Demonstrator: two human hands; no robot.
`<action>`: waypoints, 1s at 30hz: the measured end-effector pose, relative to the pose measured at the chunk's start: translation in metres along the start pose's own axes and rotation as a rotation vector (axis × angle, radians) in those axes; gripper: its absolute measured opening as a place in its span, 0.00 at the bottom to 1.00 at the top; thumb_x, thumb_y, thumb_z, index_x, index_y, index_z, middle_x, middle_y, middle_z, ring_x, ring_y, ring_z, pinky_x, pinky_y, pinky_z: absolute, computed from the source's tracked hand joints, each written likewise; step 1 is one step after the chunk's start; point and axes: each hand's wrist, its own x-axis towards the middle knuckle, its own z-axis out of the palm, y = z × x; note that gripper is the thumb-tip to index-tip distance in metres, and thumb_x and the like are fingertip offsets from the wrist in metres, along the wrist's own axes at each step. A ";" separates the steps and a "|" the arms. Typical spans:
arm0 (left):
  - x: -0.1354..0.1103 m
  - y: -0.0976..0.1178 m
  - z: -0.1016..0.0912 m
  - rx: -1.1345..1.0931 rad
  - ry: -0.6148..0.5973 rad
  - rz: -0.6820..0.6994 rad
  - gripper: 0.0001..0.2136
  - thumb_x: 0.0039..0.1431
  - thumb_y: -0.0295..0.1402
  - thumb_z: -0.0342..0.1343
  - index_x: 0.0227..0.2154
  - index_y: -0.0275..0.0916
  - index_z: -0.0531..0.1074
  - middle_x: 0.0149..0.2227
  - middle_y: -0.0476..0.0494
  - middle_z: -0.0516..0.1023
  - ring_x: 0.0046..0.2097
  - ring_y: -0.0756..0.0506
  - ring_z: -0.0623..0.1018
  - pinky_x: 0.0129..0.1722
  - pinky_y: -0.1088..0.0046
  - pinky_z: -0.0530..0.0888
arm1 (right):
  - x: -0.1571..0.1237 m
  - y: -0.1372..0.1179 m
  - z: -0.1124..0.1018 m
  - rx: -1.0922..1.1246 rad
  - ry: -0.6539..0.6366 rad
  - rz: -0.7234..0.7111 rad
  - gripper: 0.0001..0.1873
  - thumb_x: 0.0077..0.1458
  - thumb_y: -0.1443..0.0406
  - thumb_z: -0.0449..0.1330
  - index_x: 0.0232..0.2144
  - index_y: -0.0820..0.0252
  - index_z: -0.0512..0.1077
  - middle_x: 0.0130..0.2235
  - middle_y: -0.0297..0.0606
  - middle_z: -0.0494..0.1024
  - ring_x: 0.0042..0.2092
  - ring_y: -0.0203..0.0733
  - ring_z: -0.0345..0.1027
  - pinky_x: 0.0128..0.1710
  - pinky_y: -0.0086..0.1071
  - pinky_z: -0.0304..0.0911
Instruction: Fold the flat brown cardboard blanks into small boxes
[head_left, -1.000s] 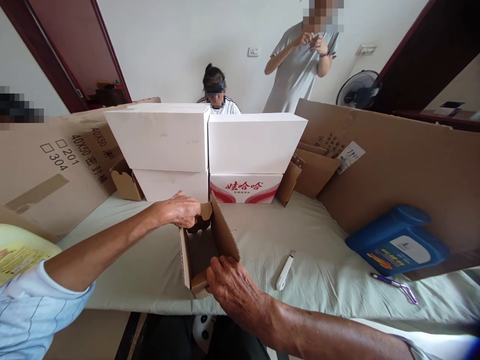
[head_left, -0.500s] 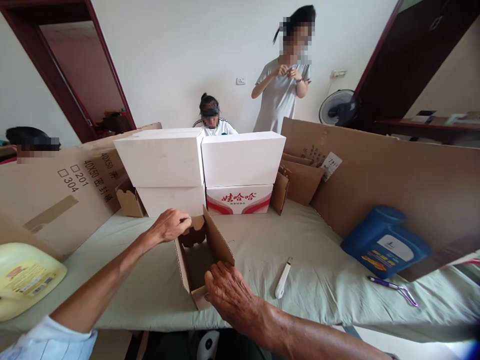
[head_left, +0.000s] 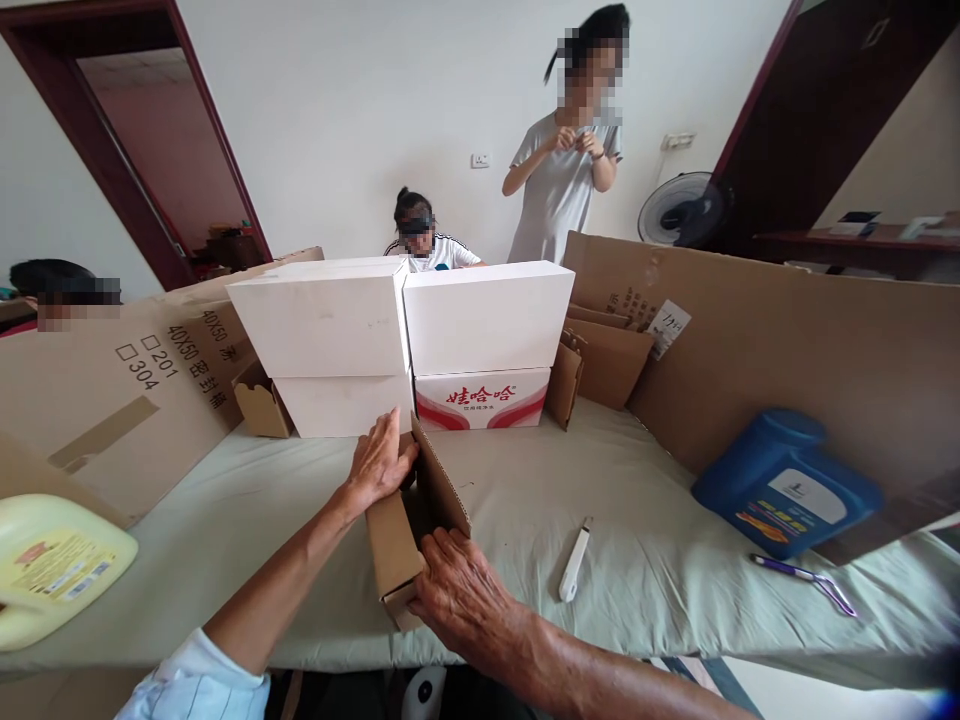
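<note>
A small brown cardboard box (head_left: 405, 530) sits half folded on the cloth-covered table (head_left: 645, 530) in front of me. My left hand (head_left: 381, 462) lies flat against its left wall near the far end, fingers stretched out. My right hand (head_left: 459, 596) grips the near end of the box, fingers curled over the corner. The right flap (head_left: 442, 480) stands up at a slant.
White cartons (head_left: 405, 330) are stacked behind the box. Also here: a white utility knife (head_left: 574, 560), a blue jug (head_left: 786, 482), a purple tool (head_left: 804, 578), a yellow jug (head_left: 52, 565) and cardboard walls (head_left: 810, 350). Two people stay behind the cartons.
My left hand has come off the far flap and now presses flat on the left wall, which has swung upright and inward. My right hand has stayed at the near end.
</note>
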 end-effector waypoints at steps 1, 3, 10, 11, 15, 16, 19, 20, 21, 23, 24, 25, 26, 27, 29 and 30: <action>-0.001 0.002 0.002 0.039 -0.034 0.007 0.33 0.69 0.39 0.52 0.74 0.33 0.56 0.69 0.23 0.71 0.69 0.28 0.73 0.67 0.44 0.69 | -0.001 0.000 0.002 -0.001 0.007 -0.007 0.10 0.67 0.66 0.65 0.50 0.59 0.76 0.57 0.51 0.80 0.64 0.55 0.68 0.69 0.51 0.63; -0.003 0.006 0.003 0.114 -0.092 0.018 0.35 0.67 0.36 0.53 0.74 0.32 0.54 0.66 0.23 0.74 0.66 0.27 0.74 0.65 0.43 0.69 | 0.002 0.002 0.000 0.008 0.005 -0.012 0.09 0.66 0.66 0.66 0.47 0.60 0.77 0.58 0.52 0.80 0.63 0.55 0.70 0.66 0.50 0.67; -0.009 0.008 0.000 0.238 -0.177 0.034 0.38 0.65 0.34 0.55 0.75 0.35 0.52 0.62 0.26 0.76 0.63 0.27 0.75 0.63 0.47 0.68 | 0.010 0.016 -0.056 0.311 0.155 -0.009 0.12 0.70 0.68 0.63 0.54 0.62 0.75 0.50 0.47 0.81 0.67 0.52 0.71 0.63 0.40 0.75; -0.009 0.007 0.000 0.235 -0.180 0.031 0.38 0.65 0.35 0.55 0.76 0.36 0.51 0.62 0.26 0.76 0.64 0.27 0.75 0.63 0.47 0.68 | 0.006 0.018 -0.061 0.315 0.219 0.040 0.19 0.71 0.66 0.63 0.61 0.63 0.72 0.55 0.50 0.81 0.70 0.54 0.68 0.66 0.44 0.73; -0.005 0.005 0.000 0.190 -0.182 0.014 0.42 0.66 0.37 0.55 0.78 0.33 0.45 0.66 0.24 0.73 0.66 0.27 0.74 0.65 0.45 0.68 | -0.001 0.028 -0.051 0.380 0.181 0.353 0.56 0.67 0.55 0.70 0.81 0.64 0.40 0.74 0.63 0.63 0.76 0.61 0.58 0.69 0.53 0.70; -0.005 0.004 -0.001 0.169 -0.176 0.007 0.43 0.66 0.37 0.55 0.78 0.33 0.42 0.68 0.23 0.72 0.68 0.27 0.73 0.66 0.45 0.68 | -0.001 0.030 -0.043 0.424 0.136 0.371 0.61 0.66 0.55 0.71 0.81 0.62 0.35 0.75 0.62 0.61 0.76 0.60 0.57 0.69 0.53 0.70; -0.005 -0.001 -0.004 -0.031 -0.084 -0.003 0.44 0.64 0.36 0.55 0.79 0.39 0.41 0.73 0.28 0.66 0.68 0.31 0.74 0.66 0.49 0.72 | 0.005 0.036 -0.023 0.520 0.095 0.311 0.66 0.63 0.53 0.74 0.82 0.56 0.31 0.76 0.60 0.62 0.76 0.60 0.59 0.70 0.53 0.69; -0.006 -0.003 -0.005 -0.139 -0.033 0.007 0.43 0.63 0.34 0.55 0.79 0.42 0.45 0.74 0.32 0.66 0.67 0.33 0.75 0.64 0.51 0.74 | 0.007 0.037 -0.019 0.534 0.098 0.290 0.66 0.63 0.52 0.73 0.82 0.56 0.32 0.75 0.60 0.62 0.76 0.60 0.59 0.71 0.53 0.68; -0.006 -0.005 -0.005 -0.248 0.016 0.025 0.41 0.61 0.32 0.54 0.77 0.45 0.51 0.74 0.35 0.66 0.66 0.34 0.76 0.63 0.53 0.76 | 0.008 0.038 -0.018 0.539 0.099 0.276 0.65 0.63 0.51 0.72 0.82 0.56 0.33 0.75 0.60 0.63 0.76 0.60 0.59 0.71 0.53 0.68; -0.007 -0.007 -0.006 -0.399 0.068 0.069 0.36 0.58 0.28 0.52 0.72 0.47 0.64 0.72 0.40 0.69 0.67 0.37 0.75 0.62 0.56 0.78 | 0.009 0.039 -0.020 0.529 0.077 0.259 0.61 0.66 0.50 0.69 0.82 0.57 0.35 0.75 0.60 0.63 0.76 0.59 0.59 0.71 0.54 0.66; -0.007 -0.007 -0.006 -0.436 0.071 0.085 0.34 0.57 0.27 0.51 0.69 0.47 0.68 0.71 0.41 0.70 0.67 0.37 0.75 0.62 0.56 0.78 | 0.010 0.039 -0.023 0.515 0.061 0.252 0.59 0.68 0.50 0.67 0.82 0.58 0.35 0.75 0.60 0.63 0.76 0.59 0.58 0.72 0.54 0.66; -0.006 -0.006 -0.006 -0.457 0.064 0.095 0.32 0.57 0.27 0.50 0.67 0.47 0.70 0.71 0.42 0.71 0.68 0.38 0.74 0.64 0.56 0.77 | 0.010 0.040 -0.025 0.497 0.052 0.248 0.58 0.69 0.50 0.66 0.82 0.60 0.34 0.75 0.61 0.62 0.77 0.59 0.57 0.72 0.54 0.65; -0.005 -0.005 -0.005 -0.466 0.053 0.099 0.31 0.58 0.27 0.50 0.66 0.47 0.71 0.71 0.43 0.71 0.69 0.38 0.74 0.66 0.55 0.76 | 0.010 0.040 -0.027 0.479 0.051 0.245 0.58 0.70 0.50 0.65 0.82 0.61 0.33 0.76 0.62 0.60 0.77 0.59 0.55 0.72 0.54 0.64; -0.005 -0.003 -0.005 -0.471 0.044 0.101 0.31 0.60 0.28 0.50 0.66 0.48 0.71 0.72 0.44 0.71 0.70 0.38 0.73 0.69 0.53 0.74 | 0.010 0.040 -0.028 0.465 0.052 0.242 0.58 0.70 0.49 0.64 0.82 0.62 0.32 0.76 0.63 0.58 0.78 0.59 0.53 0.72 0.54 0.64; -0.004 -0.001 -0.005 -0.474 0.033 0.104 0.29 0.62 0.29 0.51 0.66 0.49 0.72 0.74 0.45 0.69 0.73 0.38 0.70 0.74 0.52 0.68 | 0.010 0.041 -0.028 0.451 0.064 0.230 0.60 0.70 0.48 0.63 0.81 0.65 0.29 0.77 0.65 0.55 0.79 0.59 0.50 0.73 0.54 0.63; -0.004 0.000 -0.006 -0.475 0.033 0.107 0.28 0.62 0.29 0.50 0.65 0.48 0.73 0.74 0.45 0.69 0.74 0.39 0.69 0.75 0.53 0.66 | 0.010 0.041 -0.028 0.450 0.068 0.223 0.59 0.71 0.48 0.63 0.81 0.66 0.29 0.78 0.65 0.54 0.79 0.58 0.49 0.73 0.54 0.63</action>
